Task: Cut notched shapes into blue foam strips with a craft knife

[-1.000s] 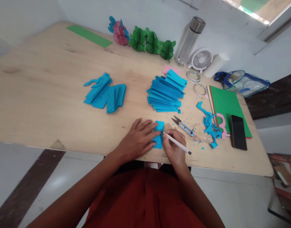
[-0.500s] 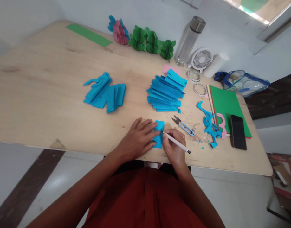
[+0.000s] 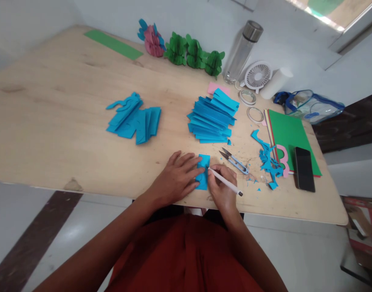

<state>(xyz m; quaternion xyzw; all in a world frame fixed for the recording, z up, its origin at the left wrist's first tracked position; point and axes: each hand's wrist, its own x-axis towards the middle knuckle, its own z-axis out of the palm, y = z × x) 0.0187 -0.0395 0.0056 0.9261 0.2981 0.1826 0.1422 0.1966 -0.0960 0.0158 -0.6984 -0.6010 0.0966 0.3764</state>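
Gripped in the right hand (image 3: 225, 182) is a white pen (image 3: 225, 181), its tip at the blue paper (image 3: 203, 172). Under the left hand's (image 3: 179, 178) spread fingers, that paper is pressed flat against the table (image 3: 76, 154).

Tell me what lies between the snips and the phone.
In the head view, blue scraps, a pink cutout and part of the green sheet lie there.
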